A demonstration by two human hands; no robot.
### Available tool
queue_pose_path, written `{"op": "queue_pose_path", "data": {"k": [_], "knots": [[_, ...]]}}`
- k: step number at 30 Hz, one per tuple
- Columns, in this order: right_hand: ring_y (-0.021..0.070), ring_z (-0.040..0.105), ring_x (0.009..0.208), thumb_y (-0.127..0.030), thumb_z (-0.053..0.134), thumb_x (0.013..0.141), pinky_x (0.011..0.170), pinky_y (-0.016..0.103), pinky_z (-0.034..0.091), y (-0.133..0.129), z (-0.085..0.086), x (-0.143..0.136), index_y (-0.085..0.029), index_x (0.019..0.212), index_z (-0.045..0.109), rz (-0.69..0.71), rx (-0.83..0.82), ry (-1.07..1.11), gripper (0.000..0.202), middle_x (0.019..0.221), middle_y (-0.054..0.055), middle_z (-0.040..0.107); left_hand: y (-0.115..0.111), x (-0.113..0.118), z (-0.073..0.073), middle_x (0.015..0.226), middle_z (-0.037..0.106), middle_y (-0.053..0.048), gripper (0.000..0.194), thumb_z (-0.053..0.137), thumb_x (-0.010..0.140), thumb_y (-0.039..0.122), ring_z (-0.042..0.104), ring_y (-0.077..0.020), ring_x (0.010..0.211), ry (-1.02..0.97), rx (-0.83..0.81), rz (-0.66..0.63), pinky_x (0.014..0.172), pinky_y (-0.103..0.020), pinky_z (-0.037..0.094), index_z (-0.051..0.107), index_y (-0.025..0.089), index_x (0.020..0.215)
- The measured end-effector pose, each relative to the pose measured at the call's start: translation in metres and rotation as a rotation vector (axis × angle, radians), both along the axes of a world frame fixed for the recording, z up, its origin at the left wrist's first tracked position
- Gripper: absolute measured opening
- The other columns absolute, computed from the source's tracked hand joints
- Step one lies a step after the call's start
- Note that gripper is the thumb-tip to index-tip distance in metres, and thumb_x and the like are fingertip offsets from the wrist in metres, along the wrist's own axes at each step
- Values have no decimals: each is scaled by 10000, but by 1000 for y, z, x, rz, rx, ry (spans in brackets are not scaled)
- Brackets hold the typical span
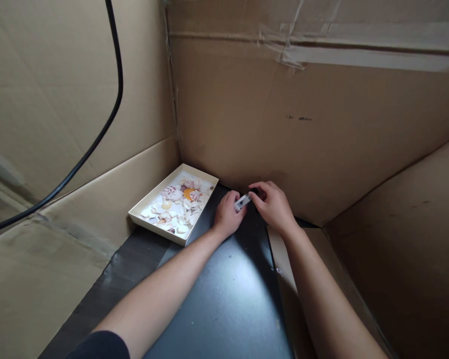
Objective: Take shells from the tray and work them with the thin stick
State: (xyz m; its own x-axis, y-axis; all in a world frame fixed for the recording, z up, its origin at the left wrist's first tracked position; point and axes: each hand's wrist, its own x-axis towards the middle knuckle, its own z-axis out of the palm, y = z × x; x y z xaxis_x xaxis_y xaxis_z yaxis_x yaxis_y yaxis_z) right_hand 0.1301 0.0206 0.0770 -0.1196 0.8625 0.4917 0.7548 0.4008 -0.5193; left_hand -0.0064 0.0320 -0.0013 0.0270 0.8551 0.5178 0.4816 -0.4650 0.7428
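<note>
Between my two hands is a small white rectangular object (242, 202) with a dark patch on its face. My left hand (227, 214) is closed around its lower left part. At the object's upper right end, the thumb and bent index finger of my right hand (273, 203) come together in a pinch. How firmly those fingertips grip it is too small to tell. Left of my left hand sits a shallow cream tray (157, 233) of seashells. Among them are a speckled reddish-white shell (171, 193) and an orange shell (189, 194).
A dark tabletop (224, 299) lies under my forearms, brightly lit in the middle. Cardboard walls (247, 99) rise behind and on both sides. A black cable (118, 89) hangs at the upper left. Beneath my right forearm runs a cardboard strip (284, 269).
</note>
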Motion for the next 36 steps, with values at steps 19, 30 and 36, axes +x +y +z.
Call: {"op": "queue_pose_path", "data": {"k": [19,30,36], "knots": [[138,495,556,-376,562,817,533,247,327,-3,2,-4,-201,781,589,-69,-36,13,181,607,-7,548,1,0,0,795,494,24,163,576,749,146,464,-119,728,-52,6,-6,653,-232,341,445,201,828],[158,525,618,-332,520,836,569,264,358,0,1,0,-208,841,599,-29,-57,-8,147,680,9,581,1,0,0,809,497,20,128,569,773,171,478,-124,748,-38,4,6,670,-235,356,460,205,831],[172,542,692,-326,500,847,629,280,387,3,-1,5,-210,908,593,16,-86,-5,161,749,20,584,0,0,1,816,497,19,118,554,779,175,479,-123,758,-36,-6,-5,676,-230,351,456,206,836]]}}
